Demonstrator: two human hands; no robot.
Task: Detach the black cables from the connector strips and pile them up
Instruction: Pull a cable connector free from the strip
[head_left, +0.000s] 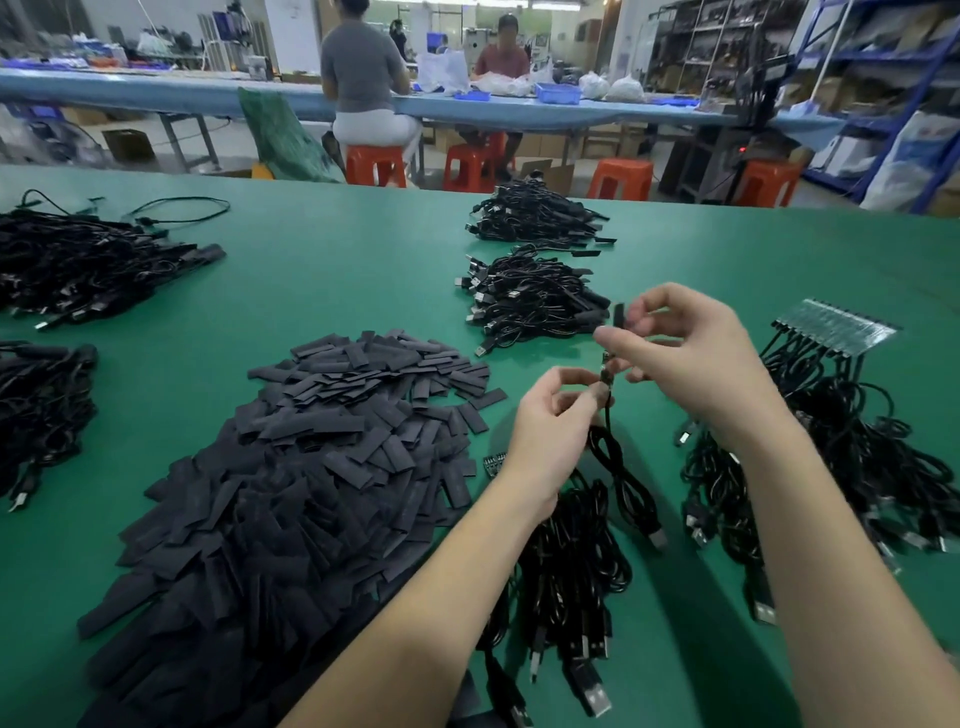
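Note:
My left hand (550, 421) pinches the top end of a black cable (621, 467) that hangs in loops down to its USB plug above the table. My right hand (685, 348) is just above it and pinches a small black sleeve piece (618, 315) between thumb and fingers, right over the cable's small board end. At the right lies a connector strip (836, 326) with several black cables still attached and trailing toward me. A pile of loose black cables (571, 577) lies under my left wrist.
A big heap of flat black sleeves (311, 467) covers the green table (337, 270) to the left. Two bundles of cables (535, 301) sit behind my hands, more at the far left (78, 265). People sit at a blue bench beyond.

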